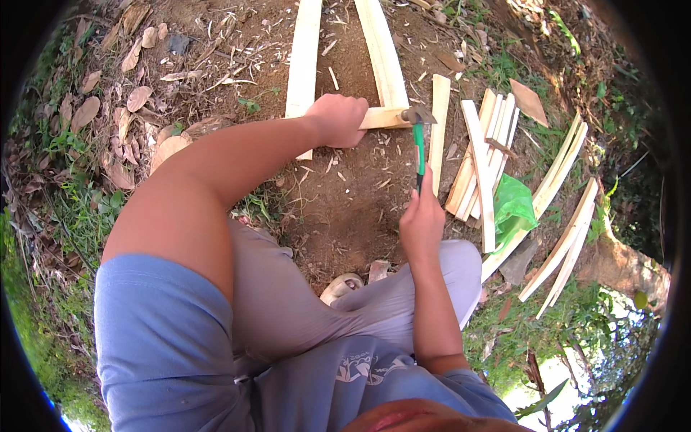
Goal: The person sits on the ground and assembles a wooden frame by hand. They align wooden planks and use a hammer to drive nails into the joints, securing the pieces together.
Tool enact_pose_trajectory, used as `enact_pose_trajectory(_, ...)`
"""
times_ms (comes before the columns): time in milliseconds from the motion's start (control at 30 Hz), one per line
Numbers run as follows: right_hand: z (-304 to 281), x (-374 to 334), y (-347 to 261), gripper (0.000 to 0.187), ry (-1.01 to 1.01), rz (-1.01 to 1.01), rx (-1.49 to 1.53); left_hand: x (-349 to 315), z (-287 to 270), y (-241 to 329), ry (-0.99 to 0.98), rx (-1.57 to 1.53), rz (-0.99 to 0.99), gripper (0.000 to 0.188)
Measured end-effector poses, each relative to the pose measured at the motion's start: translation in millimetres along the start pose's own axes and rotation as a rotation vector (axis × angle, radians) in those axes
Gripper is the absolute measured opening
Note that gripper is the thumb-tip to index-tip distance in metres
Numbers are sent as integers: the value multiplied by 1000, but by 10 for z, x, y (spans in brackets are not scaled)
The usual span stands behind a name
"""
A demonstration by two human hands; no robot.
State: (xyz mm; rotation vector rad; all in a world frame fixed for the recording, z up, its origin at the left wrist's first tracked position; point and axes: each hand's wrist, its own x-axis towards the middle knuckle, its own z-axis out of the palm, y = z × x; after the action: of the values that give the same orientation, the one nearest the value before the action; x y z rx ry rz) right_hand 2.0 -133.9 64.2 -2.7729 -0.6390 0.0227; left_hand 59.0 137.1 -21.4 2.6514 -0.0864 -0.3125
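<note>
My right hand (422, 219) is closed round the handle of a claw hammer (419, 144) with a green and black grip. The hammer's head rests at the right end of a short wooden crosspiece (384, 118); whether it touches the wood I cannot tell. My left hand (338, 119) grips that crosspiece near its left part, fingers wrapped over it. Under the crosspiece's ends run two long pale planks, a left plank (304, 57) and a right plank (381, 54), reaching away from me on the ground. Any nail is too small or hidden to see.
A loose wooden strip (438, 126) lies just right of the hammer. Beyond it are a pile of strips (479, 158), a green plastic bag (512, 205) and more long strips (568, 241). Dry leaves (137, 99) cover the ground at left. My bent legs (281, 295) are close below.
</note>
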Motion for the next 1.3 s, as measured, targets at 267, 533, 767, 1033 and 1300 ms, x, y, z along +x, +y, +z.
enact_pose_trajectory(267,-209,-88,-100,22,218,116,247,6,82,10,5,-5,2,41)
enact_pose_trajectory(533,-267,9,-200,13,125,93,187,-23,82,20,-7,-8,-16,40)
enact_pose_trajectory(767,204,-35,-15,17,-18,144,56,2,21,44,-28,-15,-16,39)
enact_pose_trajectory(1033,-443,75,-391,18,268,75,284,-31,-50,52,-75,-20,-43,39)
enact_pose_trajectory(1300,197,-3,-7,18,-117,162,15,-4,-34,79,-63,9,-23,39)
